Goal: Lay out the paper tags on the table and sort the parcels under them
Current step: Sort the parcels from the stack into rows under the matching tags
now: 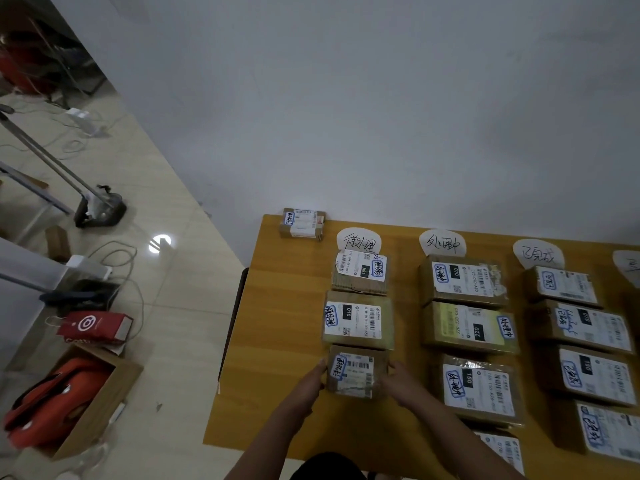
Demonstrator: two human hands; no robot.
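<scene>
At nine o'clock of the small parcel (356, 375) my left hand (309, 382) presses flat on its side, and at three o'clock my right hand (401, 381) presses the other, so both are clamped on this one box with fingers spread open along its walls. It sits at the near end of the leftmost column on the table (277, 341), touching the larger parcel (358, 320) at twelve o'clock, under the first paper tag (358, 241). If I push too hard toward twelve, I judge that the larger parcel and the top parcel (360, 273) could shunt up and cover that tag. To the far eleven o'clock a stray parcel (302, 223) waits at the table's back edge, unsorted. At three o'clock lies the middle column (467, 327); a careless right elbow could knock its near boxes askew.
</scene>
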